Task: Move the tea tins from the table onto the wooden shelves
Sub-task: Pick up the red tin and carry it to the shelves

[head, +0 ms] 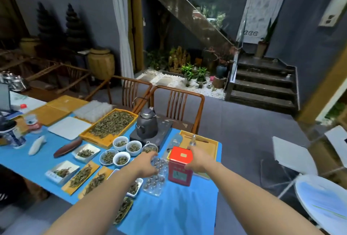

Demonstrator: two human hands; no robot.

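Observation:
A red square tea tin (179, 167) stands upright on the blue table (178, 210), near its right end. My right hand (200, 159) rests against the tin's right side, fingers curled around its top right corner. My left hand (148, 163) hovers just left of the tin, fingers spread, over a clear plastic tray of small round tea balls (156, 180). It is not touching the tin. No wooden shelves are in view.
Small white bowls of tea leaves (127, 150), a wooden tray of loose tea (110, 122) and a dark kettle on a black hob (147, 124) crowd the table left of the tin. A wooden tray (210, 146) lies behind it. Wooden chairs (176, 103) and white folding chairs (293, 157) stand around.

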